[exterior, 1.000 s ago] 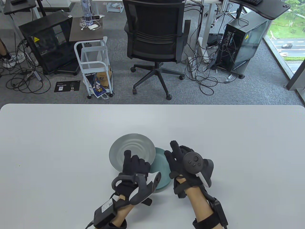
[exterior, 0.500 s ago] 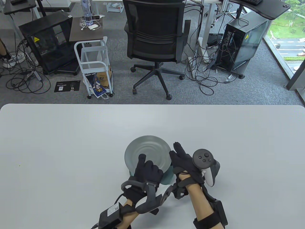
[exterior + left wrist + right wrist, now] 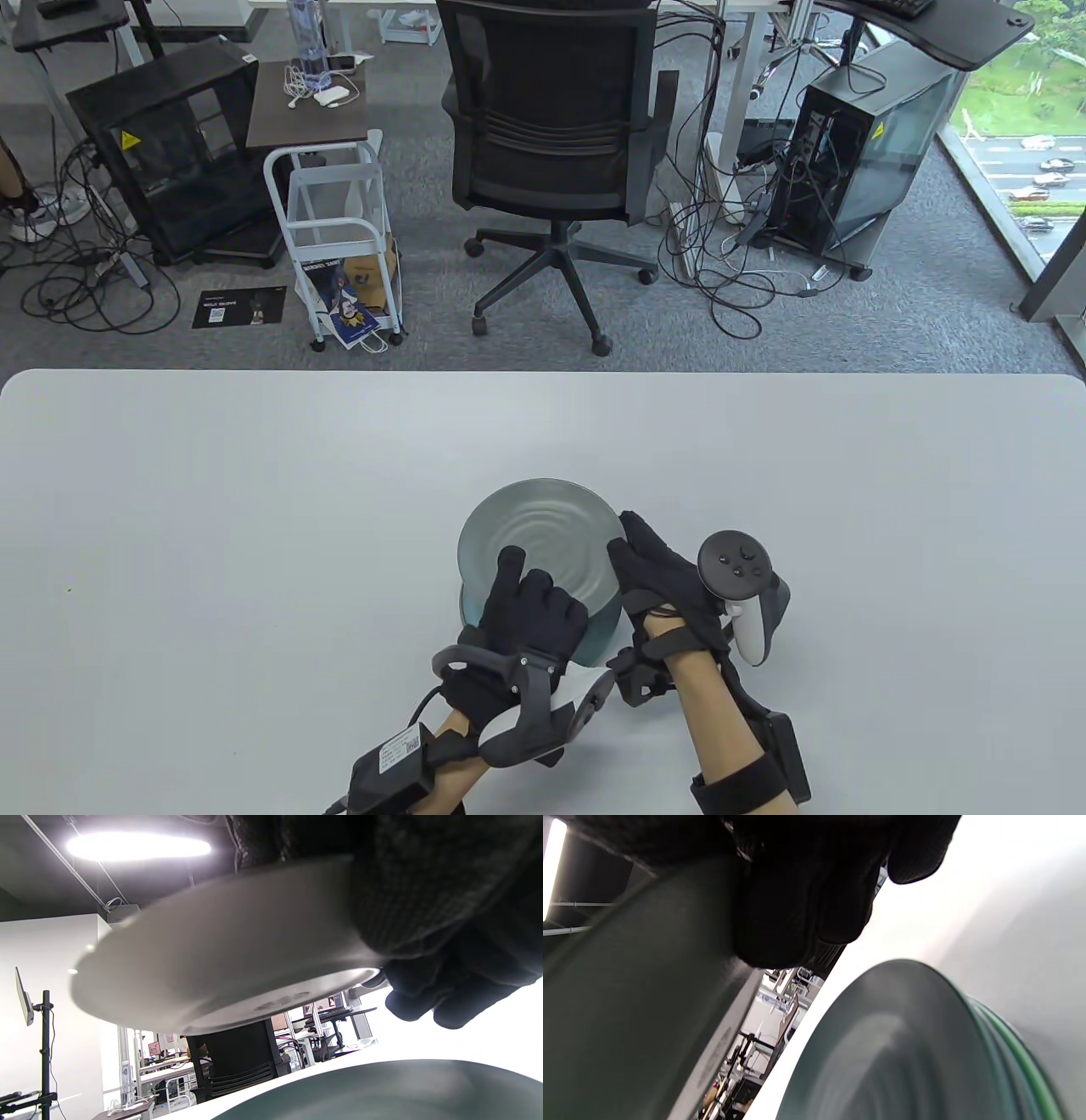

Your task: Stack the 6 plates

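A grey plate [image 3: 551, 543] is held a little above a stack of plates whose teal top plate [image 3: 601, 638] peeks out below it. My left hand [image 3: 526, 607] grips the grey plate's near rim, forefinger on its upper face. My right hand [image 3: 657, 573] holds its right rim. In the left wrist view the grey plate's underside [image 3: 220, 955] hangs above the teal plate [image 3: 382, 1090]. In the right wrist view the held plate [image 3: 628, 1018] is at the left, tilted over the stack [image 3: 903, 1052], which shows a green rim [image 3: 1018, 1056] lower down.
The white table [image 3: 254, 509] spreads wide on all sides of the plates. Beyond its far edge stand an office chair [image 3: 551, 144], a white cart [image 3: 339, 229] and computer towers.
Both hands carried the grey plate to the right, from beside the teal plate to over the stack, and it now covers most of the stack.
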`<control>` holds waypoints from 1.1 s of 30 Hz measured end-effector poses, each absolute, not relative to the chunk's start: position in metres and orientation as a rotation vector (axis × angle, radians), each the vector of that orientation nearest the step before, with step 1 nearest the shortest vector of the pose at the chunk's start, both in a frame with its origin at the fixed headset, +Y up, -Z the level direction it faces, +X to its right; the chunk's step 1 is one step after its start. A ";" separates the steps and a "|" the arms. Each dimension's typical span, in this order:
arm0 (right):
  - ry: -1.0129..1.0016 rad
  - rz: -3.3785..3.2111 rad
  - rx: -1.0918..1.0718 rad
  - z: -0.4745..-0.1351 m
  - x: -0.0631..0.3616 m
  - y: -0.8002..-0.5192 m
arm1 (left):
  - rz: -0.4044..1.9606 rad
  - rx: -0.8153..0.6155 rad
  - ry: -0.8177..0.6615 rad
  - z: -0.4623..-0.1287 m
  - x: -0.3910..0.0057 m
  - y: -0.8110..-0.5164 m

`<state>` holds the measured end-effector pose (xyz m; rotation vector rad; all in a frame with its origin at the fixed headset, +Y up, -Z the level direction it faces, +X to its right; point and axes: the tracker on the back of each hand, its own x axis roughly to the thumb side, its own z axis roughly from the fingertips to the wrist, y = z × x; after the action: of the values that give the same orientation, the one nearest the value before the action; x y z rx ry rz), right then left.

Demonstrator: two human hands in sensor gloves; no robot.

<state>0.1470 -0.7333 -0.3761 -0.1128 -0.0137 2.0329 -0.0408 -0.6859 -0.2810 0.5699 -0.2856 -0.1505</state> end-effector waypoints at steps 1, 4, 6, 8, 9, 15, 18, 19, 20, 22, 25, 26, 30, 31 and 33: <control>-0.024 2.033 -0.121 -0.376 0.148 -0.733 | -0.140 0.555 -0.286 -0.282 -0.042 -0.686; -0.068 2.053 -0.156 -0.376 0.153 -0.733 | -0.097 0.524 -0.283 -0.284 -0.047 -0.682; -0.075 2.044 -0.167 -0.376 0.156 -0.733 | -0.058 0.500 -0.279 -0.287 -0.052 -0.678; -0.093 2.052 -0.180 -0.376 0.160 -0.732 | -0.002 0.480 -0.251 -0.290 -0.060 -0.671; -0.106 2.057 -0.188 -0.375 0.162 -0.732 | 0.041 0.471 -0.228 -0.294 -0.066 -0.667; -0.131 2.096 -0.210 -0.376 0.169 -0.733 | 0.230 0.420 -0.041 -0.316 -0.120 -0.650; -0.129 2.126 -0.206 -0.376 0.169 -0.735 | 0.380 0.365 0.053 -0.329 -0.152 -0.648; -0.126 2.140 -0.203 -0.377 0.168 -0.735 | 0.405 0.353 0.078 -0.331 -0.159 -0.649; -0.128 2.152 -0.202 -0.376 0.167 -0.735 | 0.424 0.339 0.116 -0.335 -0.168 -0.651; -0.132 2.193 -0.185 -0.376 0.162 -0.735 | 0.430 0.311 0.179 -0.340 -0.182 -0.656; -0.104 2.257 -0.143 -0.376 0.154 -0.736 | 0.445 0.255 0.260 -0.349 -0.200 -0.670; -0.096 2.273 -0.133 -0.377 0.152 -0.736 | 0.447 0.242 0.275 -0.351 -0.203 -0.673; -0.078 2.351 -0.094 -0.376 0.140 -0.736 | 0.405 0.126 0.322 -0.360 -0.209 -0.687; -0.063 2.399 -0.084 -0.376 0.136 -0.734 | 0.402 0.100 0.334 -0.362 -0.210 -0.689; -0.036 2.570 -0.081 -0.373 0.127 -0.729 | 0.391 0.086 0.349 -0.364 -0.211 -0.693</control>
<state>0.1268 -0.7294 -0.3733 -0.0811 -0.0357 2.5702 -0.2110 -0.6927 -0.3645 0.0864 0.3494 0.3913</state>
